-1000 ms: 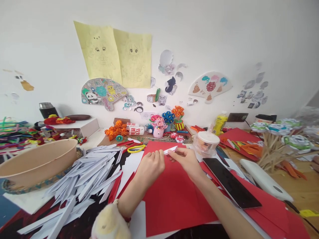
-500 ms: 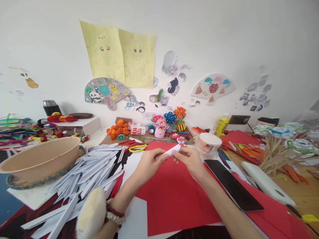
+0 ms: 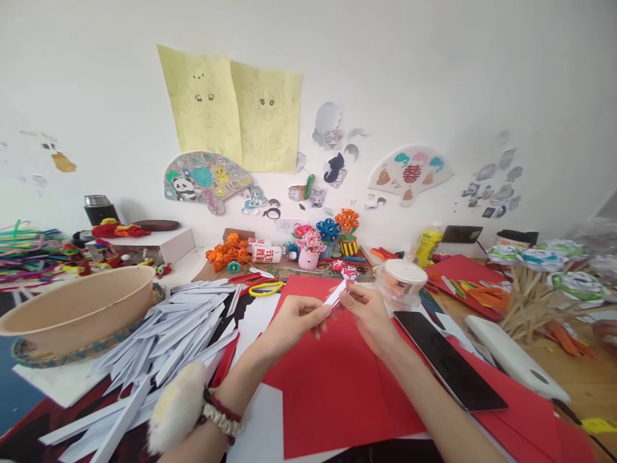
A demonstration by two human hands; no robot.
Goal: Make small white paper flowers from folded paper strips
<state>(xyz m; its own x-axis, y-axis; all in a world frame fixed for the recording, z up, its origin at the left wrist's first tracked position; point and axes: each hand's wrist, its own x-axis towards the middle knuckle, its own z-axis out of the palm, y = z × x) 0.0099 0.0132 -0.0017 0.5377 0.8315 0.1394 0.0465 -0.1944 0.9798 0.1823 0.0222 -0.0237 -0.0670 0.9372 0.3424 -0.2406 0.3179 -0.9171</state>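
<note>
Apparently I'm at a shaping or folding step: my left fingers (image 3: 318, 316) and right fingers (image 3: 348, 301) both pinch a folded white paper piece (image 3: 336, 296), held aslant above the red sheet (image 3: 337, 386). Next, I'd judge, calls for a light, steady grip and even pressing along its edges. My left thumb covers its near end, and its far tip overlaps the red-and-white ornaments (image 3: 339, 265), so I can't tell exactly where it stops or how many folds it has. A fluffy thing (image 3: 177, 408) hides some paper strips (image 3: 178, 331).
</note>
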